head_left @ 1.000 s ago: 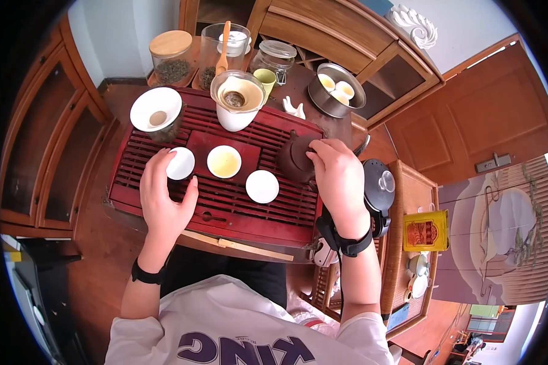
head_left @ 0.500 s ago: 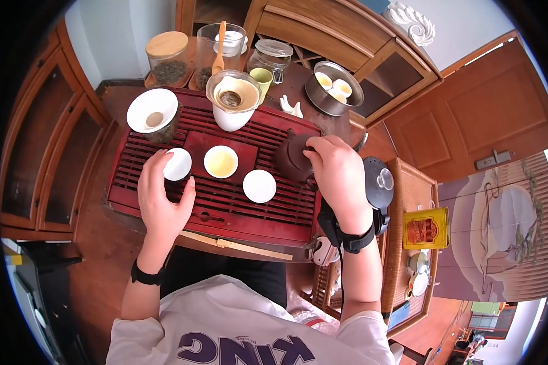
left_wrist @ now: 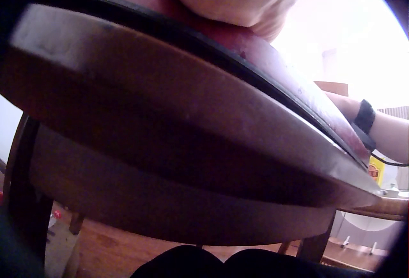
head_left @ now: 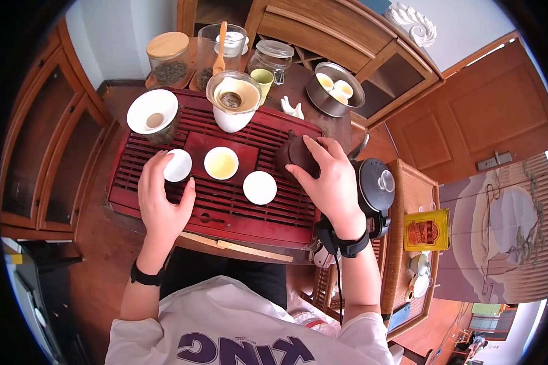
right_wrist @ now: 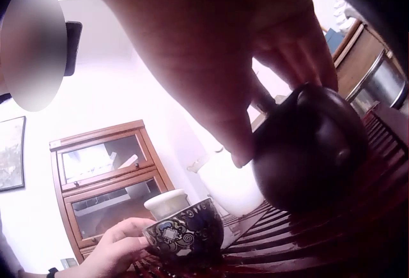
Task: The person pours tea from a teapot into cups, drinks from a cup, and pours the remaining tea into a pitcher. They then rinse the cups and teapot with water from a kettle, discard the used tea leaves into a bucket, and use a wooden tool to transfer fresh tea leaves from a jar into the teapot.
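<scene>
At the left of the red slatted tea tray point(head_left: 249, 230), my left hand point(head_left: 162, 198) holds a small white-lined cup point(head_left: 179, 166) loosely, fingers along its left rim and thumb at its lower right. My right hand point(head_left: 333, 188) spans the dark clay teapot point(head_left: 294, 157) on the tray's right, its thumb point(right_wrist: 238, 140) against one side and the fingers over the far side. A second cup point(head_left: 221, 163) holds pale yellow tea. The third cup point(head_left: 260, 187) is white inside and shows a dark patterned outside point(right_wrist: 188, 232) in the right wrist view.
A white pitcher point(head_left: 232, 120) with a strainer and a white-rimmed glass vessel point(head_left: 140, 112) stand at the tray's back. Behind are tea jars point(head_left: 169, 64), a green cup point(head_left: 263, 79) and a metal bowl of cups point(head_left: 319, 103). A black kettle point(head_left: 377, 182) stands at right.
My right hand has spread its thumb leftward and reached farther over the teapot; before, its fingers were bunched at the pot's right side. My left hand stays at its cup.
</scene>
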Demonstrator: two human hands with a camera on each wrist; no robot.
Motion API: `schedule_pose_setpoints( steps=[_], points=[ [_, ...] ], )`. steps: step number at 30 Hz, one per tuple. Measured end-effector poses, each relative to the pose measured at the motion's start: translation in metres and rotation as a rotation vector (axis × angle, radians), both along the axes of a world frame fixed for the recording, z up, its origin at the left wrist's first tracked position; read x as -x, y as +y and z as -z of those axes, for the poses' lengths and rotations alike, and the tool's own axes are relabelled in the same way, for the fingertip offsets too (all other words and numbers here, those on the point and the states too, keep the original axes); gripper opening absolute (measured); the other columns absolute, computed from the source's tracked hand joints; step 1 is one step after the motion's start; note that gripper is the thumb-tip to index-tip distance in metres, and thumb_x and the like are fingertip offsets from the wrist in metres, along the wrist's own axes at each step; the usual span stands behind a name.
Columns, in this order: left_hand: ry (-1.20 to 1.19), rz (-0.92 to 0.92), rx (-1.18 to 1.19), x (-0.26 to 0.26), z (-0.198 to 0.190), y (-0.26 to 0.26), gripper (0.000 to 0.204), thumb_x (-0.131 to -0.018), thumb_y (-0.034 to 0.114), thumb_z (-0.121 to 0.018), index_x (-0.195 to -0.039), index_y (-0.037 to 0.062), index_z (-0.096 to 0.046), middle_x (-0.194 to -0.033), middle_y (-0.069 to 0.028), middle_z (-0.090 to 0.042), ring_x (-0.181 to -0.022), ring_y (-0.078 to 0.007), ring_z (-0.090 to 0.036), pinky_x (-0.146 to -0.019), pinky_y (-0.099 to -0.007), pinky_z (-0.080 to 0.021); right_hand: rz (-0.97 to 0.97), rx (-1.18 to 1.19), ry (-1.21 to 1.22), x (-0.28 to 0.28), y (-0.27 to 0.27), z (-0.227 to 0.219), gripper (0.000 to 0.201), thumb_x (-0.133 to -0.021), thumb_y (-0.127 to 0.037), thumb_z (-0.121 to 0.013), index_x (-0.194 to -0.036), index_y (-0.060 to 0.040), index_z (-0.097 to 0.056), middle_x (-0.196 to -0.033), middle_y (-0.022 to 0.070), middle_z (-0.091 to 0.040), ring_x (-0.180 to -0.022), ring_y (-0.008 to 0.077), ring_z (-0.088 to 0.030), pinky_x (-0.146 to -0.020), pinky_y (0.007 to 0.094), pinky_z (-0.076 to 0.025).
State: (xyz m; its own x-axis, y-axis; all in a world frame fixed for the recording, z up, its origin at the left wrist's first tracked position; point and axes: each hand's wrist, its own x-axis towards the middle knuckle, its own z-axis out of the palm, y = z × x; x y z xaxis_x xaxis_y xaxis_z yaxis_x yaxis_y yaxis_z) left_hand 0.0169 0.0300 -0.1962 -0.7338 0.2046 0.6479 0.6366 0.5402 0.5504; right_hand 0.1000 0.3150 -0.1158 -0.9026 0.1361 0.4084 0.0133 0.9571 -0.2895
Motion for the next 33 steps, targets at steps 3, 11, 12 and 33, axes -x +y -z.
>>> schedule_pose_setpoints(
  steps=[3,11,12,33],
  points=[
    [-0.003,0.005,0.003,0.001,0.001,-0.001,0.058,-0.076,0.009,-0.078,-0.13,0.0077,-0.055,-0.128,-0.0178,-0.06,-0.117,-0.0382,-0.059,-0.099,-0.0462,-0.046,0.006,0.028,0.003,0.0,-0.001,0.001,0.056,-0.076,-0.026,-0.083,-0.124,-0.0025,-0.067,-0.116,0.0216,-0.063,-0.101,0.0385,-0.066,-0.088,0.0435,-0.055],
    [-0.009,0.0,0.003,0.001,0.001,-0.001,0.058,-0.076,0.008,-0.078,-0.13,0.0076,-0.055,-0.129,-0.0176,-0.059,-0.118,-0.038,-0.058,-0.099,-0.0462,-0.046,-0.03,0.052,0.115,0.0,-0.003,0.008,0.055,-0.077,-0.018,-0.082,-0.126,-0.001,-0.064,-0.114,0.0215,-0.063,-0.101,0.0387,-0.066,-0.088,0.0427,-0.055],
    [-0.008,0.003,-0.001,0.001,0.001,-0.001,0.058,-0.076,0.008,-0.078,-0.129,0.0076,-0.055,-0.129,-0.0176,-0.059,-0.118,-0.038,-0.058,-0.099,-0.0461,-0.046,-0.012,0.111,0.118,-0.001,-0.006,0.007,0.057,-0.077,-0.016,-0.082,-0.128,-0.0008,-0.062,-0.115,0.021,-0.063,-0.102,0.0381,-0.065,-0.088,0.0425,-0.055],
    [-0.01,0.006,-0.003,0.0,0.0,0.0,0.057,-0.076,0.007,-0.077,-0.129,0.0072,-0.055,-0.128,-0.0184,-0.059,-0.117,-0.0385,-0.059,-0.099,-0.0465,-0.046,-0.019,0.182,0.016,0.001,-0.003,-0.005,0.072,-0.072,-0.011,-0.084,-0.136,-0.0008,-0.054,-0.12,0.0214,-0.063,-0.106,0.0381,-0.065,-0.092,0.0421,-0.054]
  ],
)
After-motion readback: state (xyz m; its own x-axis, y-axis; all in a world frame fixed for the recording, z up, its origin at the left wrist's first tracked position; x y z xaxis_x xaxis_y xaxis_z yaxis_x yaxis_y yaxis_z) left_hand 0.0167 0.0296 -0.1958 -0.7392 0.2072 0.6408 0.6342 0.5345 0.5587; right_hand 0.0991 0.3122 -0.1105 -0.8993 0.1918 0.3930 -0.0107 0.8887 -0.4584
